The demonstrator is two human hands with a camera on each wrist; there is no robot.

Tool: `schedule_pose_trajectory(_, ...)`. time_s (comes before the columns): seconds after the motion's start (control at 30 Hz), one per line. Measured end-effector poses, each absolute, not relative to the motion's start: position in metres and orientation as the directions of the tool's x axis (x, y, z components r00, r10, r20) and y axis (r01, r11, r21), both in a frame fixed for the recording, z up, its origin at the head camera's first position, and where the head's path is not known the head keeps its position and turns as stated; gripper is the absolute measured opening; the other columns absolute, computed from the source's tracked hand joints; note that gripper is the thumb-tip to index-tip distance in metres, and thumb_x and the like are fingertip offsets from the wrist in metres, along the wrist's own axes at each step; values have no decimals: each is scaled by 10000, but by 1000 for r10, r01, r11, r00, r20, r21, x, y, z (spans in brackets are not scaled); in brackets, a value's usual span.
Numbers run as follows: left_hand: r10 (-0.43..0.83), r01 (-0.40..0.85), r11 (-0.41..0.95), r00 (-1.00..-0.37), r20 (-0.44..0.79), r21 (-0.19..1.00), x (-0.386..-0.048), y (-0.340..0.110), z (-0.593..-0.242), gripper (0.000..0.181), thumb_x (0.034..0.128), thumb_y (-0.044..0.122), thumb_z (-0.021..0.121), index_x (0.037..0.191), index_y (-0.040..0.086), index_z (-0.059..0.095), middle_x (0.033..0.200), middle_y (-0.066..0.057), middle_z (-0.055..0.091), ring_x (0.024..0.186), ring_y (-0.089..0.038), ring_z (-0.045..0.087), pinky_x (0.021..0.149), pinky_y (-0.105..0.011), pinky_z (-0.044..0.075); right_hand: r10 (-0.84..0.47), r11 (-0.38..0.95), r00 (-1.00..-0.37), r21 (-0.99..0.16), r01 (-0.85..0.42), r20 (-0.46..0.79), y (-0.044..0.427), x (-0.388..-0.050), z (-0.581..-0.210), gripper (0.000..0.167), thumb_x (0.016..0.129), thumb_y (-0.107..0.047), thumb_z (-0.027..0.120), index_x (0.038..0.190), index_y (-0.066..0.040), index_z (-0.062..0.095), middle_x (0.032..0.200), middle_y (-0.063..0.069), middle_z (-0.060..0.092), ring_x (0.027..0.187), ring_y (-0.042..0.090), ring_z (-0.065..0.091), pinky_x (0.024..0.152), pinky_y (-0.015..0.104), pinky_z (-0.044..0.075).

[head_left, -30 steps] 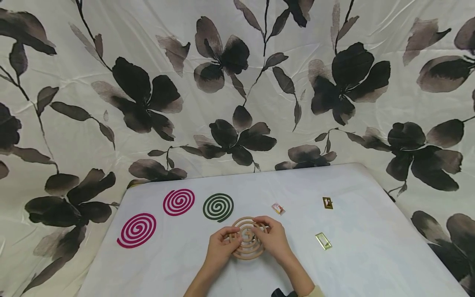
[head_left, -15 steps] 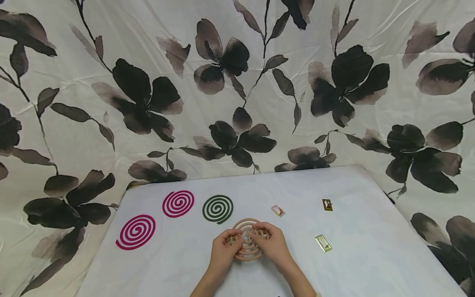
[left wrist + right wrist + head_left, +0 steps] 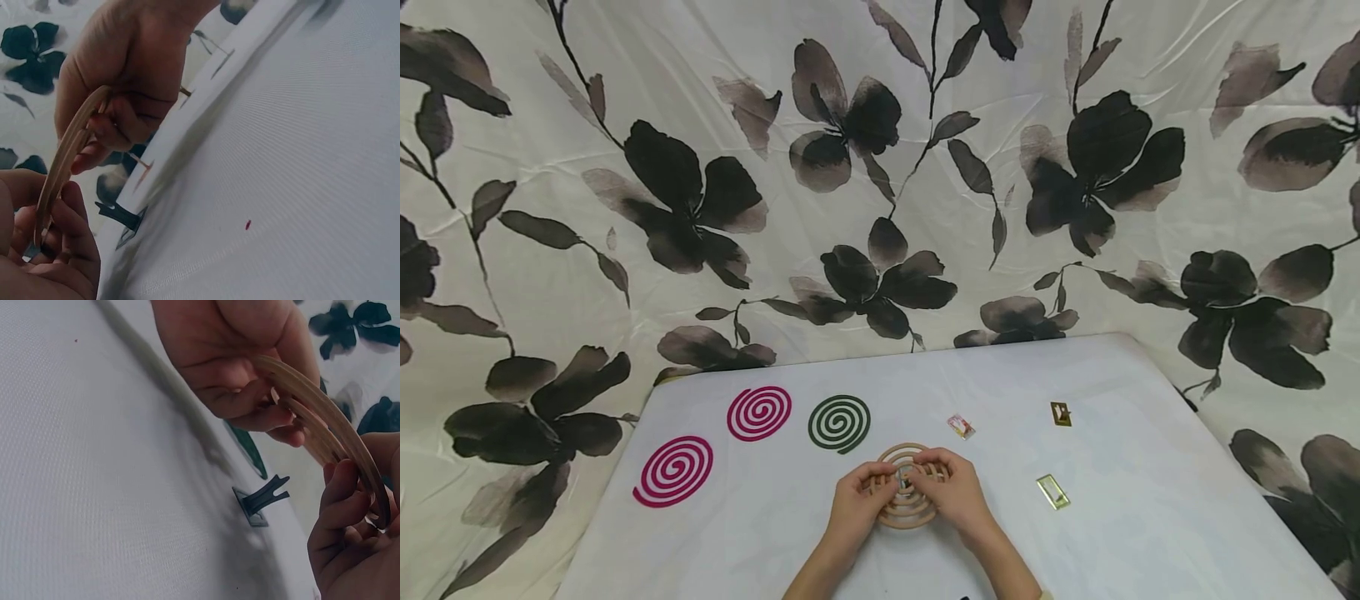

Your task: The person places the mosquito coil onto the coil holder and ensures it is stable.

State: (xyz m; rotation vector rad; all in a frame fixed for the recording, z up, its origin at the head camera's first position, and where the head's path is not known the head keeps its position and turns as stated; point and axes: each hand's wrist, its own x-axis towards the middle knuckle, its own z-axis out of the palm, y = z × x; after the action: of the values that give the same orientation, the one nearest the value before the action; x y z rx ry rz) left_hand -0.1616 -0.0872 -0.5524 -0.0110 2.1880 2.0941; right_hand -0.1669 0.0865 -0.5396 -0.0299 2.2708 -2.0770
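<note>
**Tan coil pinched from both sides, high over the stand**

And at the centre of it all, the tan coil [image 3: 58, 164] is held up off the desk [image 3: 1135, 467] by both hands. It is gripped from nine o'clock by the left hand [image 3: 853, 504] and from three o'clock by the right hand [image 3: 961, 497]; on each side the rings are pinched between thumb and curled fingers, thumbs brought in close to the middle. Whether one coil or two nested ones are being held cannot be told.

Below, in the right wrist view, a dark forked stand [image 3: 267, 497] is seen, set on the desk and apart from the coil.

Out from the held coil in the head view, a green coil [image 3: 840, 422] is placed at ten o'clock, with a pink coil [image 3: 759, 414] farther out that way and a second pink coil [image 3: 673, 472] at nine. Gold plates are laid at two [image 3: 1061, 414] and three [image 3: 1052, 492].

The step in hand is judged to be careful fingering of the coil's middle. An even, gentle grip seems called for next, as the thin rings look brittle.
</note>
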Motion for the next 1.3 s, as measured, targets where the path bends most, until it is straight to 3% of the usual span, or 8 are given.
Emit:
schedule_pose_trajectory(0.3,104,-122,54,-986,-127,991,-168,-85,-552,255,866,179,736,1070,34,688,1133,-52,650,1141,-169,523,934,-236,401,-40,102,-997,-992,67,-72,89,-169,-540,269,835,-160,768,1061,-36,688,1230,95,618,1192,263,516,995,419,395)
schedule_pose_trajectory(0.5,96,-126,72,-987,-133,989,-168,-84,-556,229,857,174,742,1045,50,701,1113,-37,657,1169,-170,517,975,-263,375,-65,75,-994,-994,81,-86,89,-164,-530,258,853,-90,736,1074,23,667,1235,148,604,1201,313,499,997,461,392)
schedule_pose_trajectory(0.73,118,-126,52,-984,-132,991,-168,-85,-558,216,863,144,733,1045,32,700,1086,-58,663,1101,-173,553,904,-193,429,-75,63,-992,-993,98,-103,88,-154,-505,250,862,-41,704,1081,65,644,1245,195,585,1207,343,482,1009,472,387)
schedule_pose_trajectory(1.0,127,-134,14,-983,-135,991,-168,-86,-559,235,880,125,716,1072,-3,676,1057,-94,659,887,-176,630,780,-211,508,-76,60,-994,-995,78,-83,85,-155,-511,243,854,-47,718,1065,55,652,1207,175,605,1193,331,492,1002,463,381)
schedule_pose_trajectory(1.17,125,-146,2,-982,-145,989,-168,-84,-560,231,880,119,714,1072,-3,672,1091,-98,649,932,-174,624,772,-207,511,-56,68,-994,-994,86,-90,85,-158,-519,242,841,-45,731,1051,51,658,1183,167,622,1223,363,472,1049,553,298)
schedule_pose_trajectory(1.3,109,-140,12,-984,-141,990,-169,-83,-561,216,874,123,720,1056,13,680,1107,-92,649,1050,-177,594,823,-202,498,-48,57,-995,-994,90,-93,87,-166,-541,257,834,-71,750,1060,20,668,1187,132,627,1241,340,467,1068,548,280)
